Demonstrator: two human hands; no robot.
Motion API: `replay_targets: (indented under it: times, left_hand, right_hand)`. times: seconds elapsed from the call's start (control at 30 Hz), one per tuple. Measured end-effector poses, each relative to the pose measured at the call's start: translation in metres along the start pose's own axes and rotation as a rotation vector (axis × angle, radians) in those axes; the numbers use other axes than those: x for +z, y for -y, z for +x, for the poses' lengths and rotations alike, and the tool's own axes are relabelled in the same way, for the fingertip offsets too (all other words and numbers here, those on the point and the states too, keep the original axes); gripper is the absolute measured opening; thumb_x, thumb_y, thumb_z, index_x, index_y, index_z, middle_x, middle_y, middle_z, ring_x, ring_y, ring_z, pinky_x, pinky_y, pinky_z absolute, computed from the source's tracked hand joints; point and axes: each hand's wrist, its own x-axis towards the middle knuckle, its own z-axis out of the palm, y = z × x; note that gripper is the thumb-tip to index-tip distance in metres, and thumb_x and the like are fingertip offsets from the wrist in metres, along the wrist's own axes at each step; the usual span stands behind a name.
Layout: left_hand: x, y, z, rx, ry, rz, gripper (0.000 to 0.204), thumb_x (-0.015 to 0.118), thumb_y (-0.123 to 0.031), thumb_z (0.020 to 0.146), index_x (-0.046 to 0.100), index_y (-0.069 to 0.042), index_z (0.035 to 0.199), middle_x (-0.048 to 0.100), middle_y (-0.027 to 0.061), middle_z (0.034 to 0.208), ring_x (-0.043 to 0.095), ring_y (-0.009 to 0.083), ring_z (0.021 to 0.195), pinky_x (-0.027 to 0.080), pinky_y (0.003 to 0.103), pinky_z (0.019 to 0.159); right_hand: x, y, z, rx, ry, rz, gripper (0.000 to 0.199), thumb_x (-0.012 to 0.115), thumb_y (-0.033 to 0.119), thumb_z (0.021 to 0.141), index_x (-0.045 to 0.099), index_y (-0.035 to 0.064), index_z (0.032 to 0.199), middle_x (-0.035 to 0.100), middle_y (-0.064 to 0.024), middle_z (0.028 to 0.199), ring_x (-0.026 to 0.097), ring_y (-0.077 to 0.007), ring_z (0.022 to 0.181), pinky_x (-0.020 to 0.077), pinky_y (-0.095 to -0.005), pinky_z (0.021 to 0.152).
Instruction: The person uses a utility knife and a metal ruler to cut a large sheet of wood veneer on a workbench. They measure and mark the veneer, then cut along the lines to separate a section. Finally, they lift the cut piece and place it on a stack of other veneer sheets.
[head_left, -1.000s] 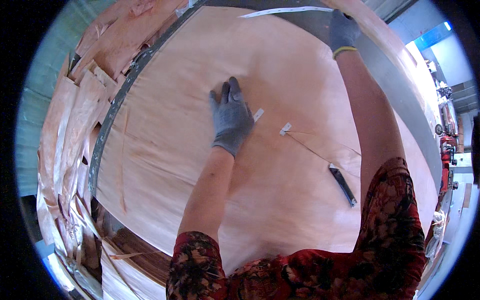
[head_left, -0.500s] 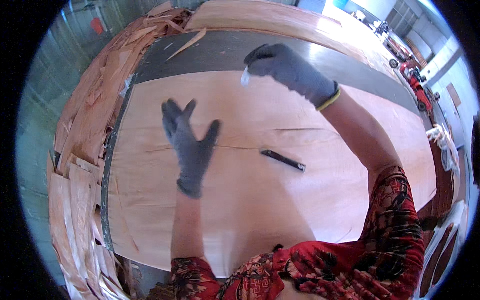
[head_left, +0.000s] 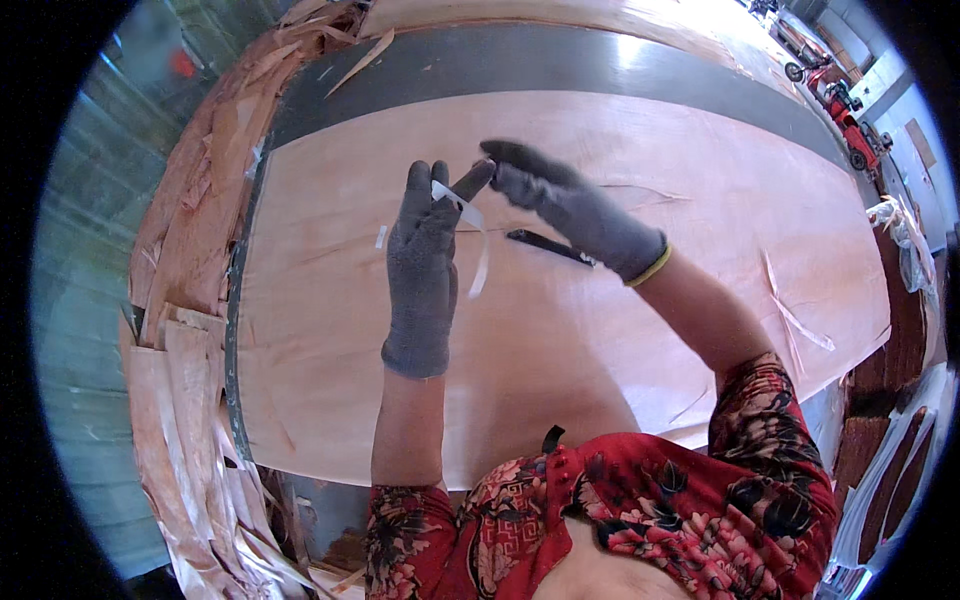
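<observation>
Both my hands wear grey gloves and are raised over a large pale wood veneer sheet [head_left: 560,380]. A thin white strip of tape [head_left: 481,262] hangs curling from my left hand [head_left: 422,270], caught near its fingers and thumb. Close against that thumb tip are the fingertips of my right hand [head_left: 580,208]; they are drawn together, and whatever lies between them is hidden. Below the right hand a slim black tool [head_left: 545,245], perhaps a cutter, lies on the sheet. A small white piece [head_left: 381,237] rests left of my left hand.
Torn veneer scraps [head_left: 180,260] are heaped along the left edge. The dark tabletop [head_left: 450,65] shows beyond the sheet, with a pointed splinter [head_left: 360,62] on it. Loose pale strips [head_left: 790,315] lie at the right. A red wheeled machine [head_left: 840,105] stands at far right.
My right hand has moved down, and my left hand up and right, bringing them together. The white strip, earlier at my right fingertips, now hangs at my left hand. The view has shifted.
</observation>
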Motion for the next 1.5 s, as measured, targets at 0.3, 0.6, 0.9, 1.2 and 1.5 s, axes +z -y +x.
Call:
replay_targets:
  times: [0.3,0.6,0.9,1.2,1.5]
  left_hand:
    - [-0.049,0.026,-0.053,-0.189,-0.021,-0.012,0.054,0.054,-0.011,0.092,0.032,0.000,0.139,0.050,0.0096,0.128,0.055,0.0251,0.114,0.041,0.021,0.082]
    - [-0.120,0.084,-0.014,-0.079,0.116,0.984,0.055,0.044,-0.022,0.097,0.023,-0.003,0.143,0.062,0.0069,0.117,0.038,0.0229,0.126,0.033,0.028,0.094]
    - [-0.193,0.139,0.101,0.261,0.371,1.487,0.047,0.044,-0.015,0.093,0.037,-0.010,0.139,0.046,-0.0012,0.138,0.014,0.0347,0.137,0.010,0.046,0.110]
    - [-0.206,0.163,0.105,0.356,0.449,1.725,0.050,0.053,-0.014,0.086,0.044,-0.012,0.136,0.041,0.0012,0.141,0.017,0.0381,0.135,0.012,0.053,0.110]
    - [-0.207,0.167,0.108,0.199,0.198,1.564,0.061,0.062,-0.008,0.080,0.042,-0.015,0.137,0.024,0.0123,0.149,0.013,0.0376,0.138,0.014,0.044,0.112]
  right_hand:
    - [0.060,-0.067,-0.067,0.357,0.218,0.475,0.026,0.062,0.024,0.088,0.063,-0.0010,0.095,0.062,-0.0026,0.081,0.057,-0.0088,0.074,0.0466,-0.0234,0.070]
    - [0.073,-0.142,-0.069,0.872,0.084,0.494,0.027,0.055,0.026,0.092,0.062,0.0000,0.091,0.064,-0.0061,0.075,0.064,-0.0132,0.068,0.0518,-0.0252,0.062]
    - [0.098,-0.181,0.019,0.953,-0.278,0.727,0.023,0.053,0.024,0.092,0.058,0.0018,0.087,0.066,-0.0103,0.075,0.064,-0.0194,0.059,0.0504,-0.0287,0.052]
    - [0.102,-0.201,0.032,1.033,-0.219,0.763,0.024,0.053,0.026,0.093,0.060,0.0029,0.090,0.067,-0.0108,0.081,0.065,-0.0208,0.068,0.0523,-0.0313,0.060]
    - [0.102,-0.192,0.034,1.060,-0.253,0.728,0.024,0.053,0.025,0.092,0.059,0.0020,0.091,0.067,-0.0122,0.084,0.066,-0.0218,0.070,0.0524,-0.0321,0.061]
